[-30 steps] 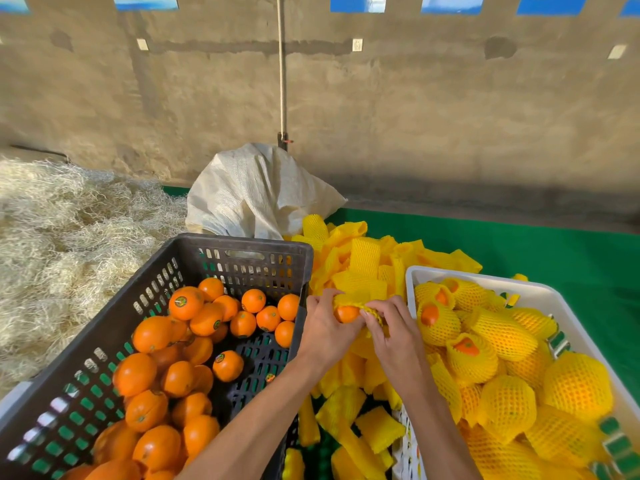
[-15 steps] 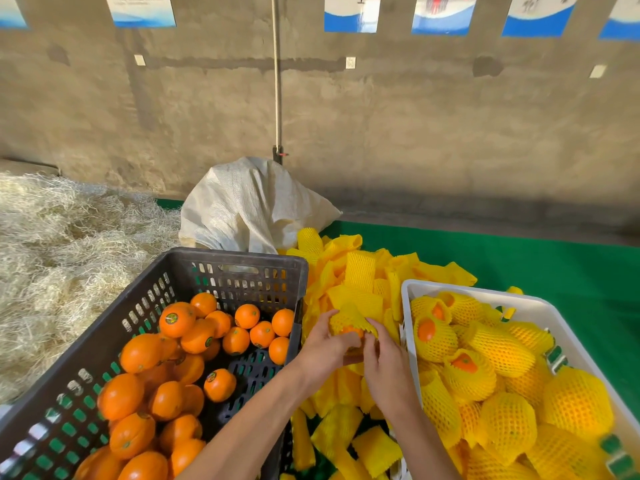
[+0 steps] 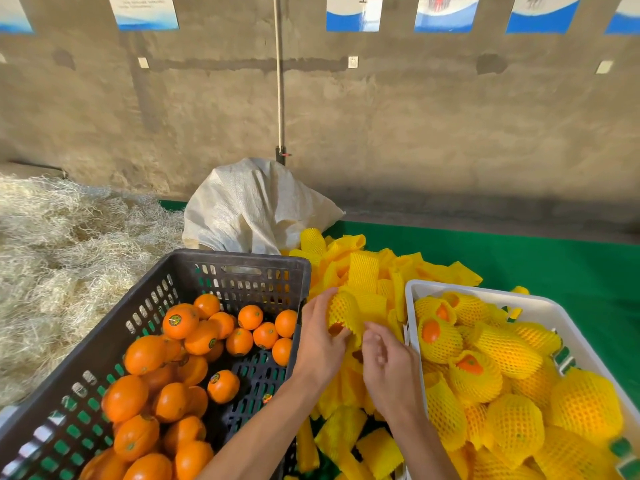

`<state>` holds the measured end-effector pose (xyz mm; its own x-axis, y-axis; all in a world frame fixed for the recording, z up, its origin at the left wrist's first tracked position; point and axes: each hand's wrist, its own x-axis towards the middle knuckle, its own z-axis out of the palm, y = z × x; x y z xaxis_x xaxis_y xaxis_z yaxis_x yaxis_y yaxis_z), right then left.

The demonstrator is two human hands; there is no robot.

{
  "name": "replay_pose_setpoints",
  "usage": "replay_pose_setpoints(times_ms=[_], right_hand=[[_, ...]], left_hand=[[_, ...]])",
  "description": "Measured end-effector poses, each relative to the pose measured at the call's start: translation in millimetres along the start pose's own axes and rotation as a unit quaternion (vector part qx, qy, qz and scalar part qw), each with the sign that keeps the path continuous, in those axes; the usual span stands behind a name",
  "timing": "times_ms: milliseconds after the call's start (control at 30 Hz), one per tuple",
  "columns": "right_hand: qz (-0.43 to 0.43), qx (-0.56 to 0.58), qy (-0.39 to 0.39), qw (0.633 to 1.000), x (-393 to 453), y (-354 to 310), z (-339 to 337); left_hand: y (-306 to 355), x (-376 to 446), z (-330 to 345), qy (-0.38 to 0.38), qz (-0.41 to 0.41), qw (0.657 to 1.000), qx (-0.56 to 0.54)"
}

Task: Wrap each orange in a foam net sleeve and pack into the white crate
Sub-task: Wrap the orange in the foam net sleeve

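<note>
Whereas a second earlier both hands worked the sleeve, the left hand [image 3: 320, 337] alone now kept its grip on the sleeved orange [image 3: 343, 311], the right hand [image 3: 389, 367] released and slack, the white crate [image 3: 554, 308] at three o'clock awaiting it.

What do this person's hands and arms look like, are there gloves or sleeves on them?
No gloves and no sleeves in view. Both the left hand and the right hand are bare, and the forearms are uncovered right down to the bottom edge of the picture. No watch, ring or wristband shows on either one. The fingernails look short and plain, though the picture is a little blurred there.
</note>
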<state>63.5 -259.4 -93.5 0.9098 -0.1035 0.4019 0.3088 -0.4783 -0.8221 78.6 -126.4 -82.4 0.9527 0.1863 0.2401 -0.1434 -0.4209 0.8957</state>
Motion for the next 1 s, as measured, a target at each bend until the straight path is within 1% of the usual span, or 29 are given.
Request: replay_pose_setpoints(times_ms=[67, 133, 200, 233, 267, 300, 333, 400, 433, 500, 533, 567, 600, 633, 667, 700, 767, 800, 833, 867, 900, 933, 967, 1000], right_hand=[[0.116, 0.106, -0.056, 0.986, -1, -2, 1], [0.187, 0.174, -0.079, 0.964, 1, -5, 5], [0.253, 0.261, -0.102, 0.926, 2, -7, 8], [0.283, 0.285, -0.105, 0.910, 2, -3, 8], [0.314, 0.306, -0.109, 0.892, 2, 2, 7], [0.344, 0.318, -0.110, 0.877, 4, 9, 7], [0.374, 0.339, -0.105, 0.857, 6, 13, 7], [0.403, 0.417, -0.064, 0.812, 10, 9, 4], [0.388, 0.467, -0.025, 0.794, 14, 6, 2], [0.301, 0.559, 0.057, 0.770, 21, 3, -2], [0.249, 0.571, 0.078, 0.779, 21, 2, -5], [0.210, 0.545, 0.085, 0.808, 20, 0, -7], [0.193, 0.487, 0.090, 0.847, 18, -2, -7], [0.192, 0.420, 0.095, 0.882, 16, -1, -4], [0.193, 0.357, 0.090, 0.910, 13, 3, 1], [0.194, 0.301, 0.070, 0.931, 10, 9, 7], [0.199, 0.190, -0.003, 0.961, 6, 17, 15], [0.208, 0.140, -0.049, 0.967, 5, 21, 18], [0.216, 0.095, -0.096, 0.967, 4, 25, 20], [0.219, 0.054, -0.144, 0.963, 2, 30, 22], [0.220, 0.016, -0.197, 0.955, 0, 34, 23], [0.221, -0.022, -0.255, 0.941, -3, 37, 25], [0.220, -0.059, -0.311, 0.923, -6, 40, 25], [0.213, -0.096, -0.367, 0.901, -9, 42, 27]], left_hand=[[3, -1, -1, -0.029, 0.005, 1.000, 0.006], [7, -5, 0, -0.080, 0.025, 0.996, 0.011], [7, -9, 2, -0.150, 0.039, 0.988, 0.009], [7, -10, 3, -0.177, 0.041, 0.983, 0.003], [7, -12, 4, -0.194, 0.041, 0.980, -0.009], [9, -13, 4, -0.193, 0.042, 0.980, -0.023], [12, -14, 4, -0.171, 0.046, 0.983, -0.041], [19, -13, 1, -0.068, 0.060, 0.992, -0.085], [21, -11, -2, -0.006, 0.065, 0.991, -0.113], [21, -4, -11, 0.102, 0.065, 0.978, -0.167], [20, 0, -14, 0.142, 0.058, 0.970, -0.189], [18, 3, -18, 0.176, 0.044, 0.961, -0.211], [15, 6, -21, 0.207, 0.023, 0.951, -0.230], [13, 9, -23, 0.236, -0.009, 0.939, -0.252], [10, 13, -24, 0.259, -0.053, 0.922, -0.282], [7, 17, -26, 0.274, -0.101, 0.900, -0.322], [-2, 26, -32, 0.282, -0.185, 0.845, -0.415], [-8, 31, -37, 0.278, -0.219, 0.820, -0.449], [-16, 34, -41, 0.266, -0.253, 0.807, -0.463], [-26, 36, -45, 0.249, -0.284, 0.810, -0.448], [-39, 37, -49, 0.226, -0.310, 0.836, -0.392], [-54, 34, -52, 0.194, -0.324, 0.878, -0.293], [-70, 31, -53, 0.143, -0.320, 0.922, -0.167], [-87, 23, -56, 0.076, -0.311, 0.947, -0.027]])
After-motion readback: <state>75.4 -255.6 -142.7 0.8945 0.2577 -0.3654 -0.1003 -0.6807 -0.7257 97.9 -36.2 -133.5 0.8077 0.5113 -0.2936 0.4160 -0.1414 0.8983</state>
